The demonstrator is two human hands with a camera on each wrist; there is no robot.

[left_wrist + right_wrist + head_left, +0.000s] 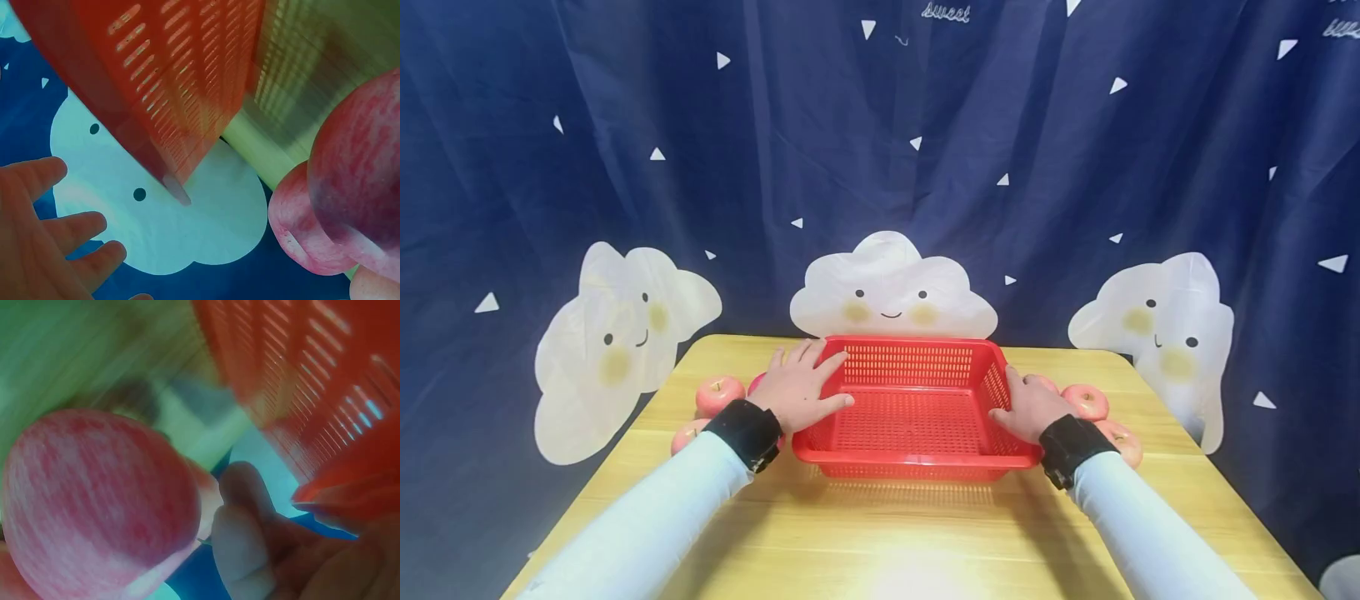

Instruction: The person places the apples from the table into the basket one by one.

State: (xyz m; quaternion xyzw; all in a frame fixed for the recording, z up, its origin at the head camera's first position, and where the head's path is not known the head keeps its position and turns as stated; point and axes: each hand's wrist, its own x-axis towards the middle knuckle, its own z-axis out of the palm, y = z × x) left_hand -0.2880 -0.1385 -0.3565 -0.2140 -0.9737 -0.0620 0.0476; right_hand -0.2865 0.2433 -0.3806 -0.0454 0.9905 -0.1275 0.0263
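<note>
A curtain-lined spot, this, and whether home or studio there's no telling! Beyond the left hand (pixel 797 393) and right hand (pixel 1033 407) hangs a navy curtain (pixel 835 108), wrapping round to either side of them, all white triangles (pixel 868 29) and smiling clouds (pixel 889 275), one straight ahead, one out past each hand. Beneath both hands, a wood-grain table (pixel 760 533), light glaring off its near side!

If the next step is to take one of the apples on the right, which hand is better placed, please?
Probably the right hand: its fingers are close to those apples, while the left hand is across the red basket.
</note>
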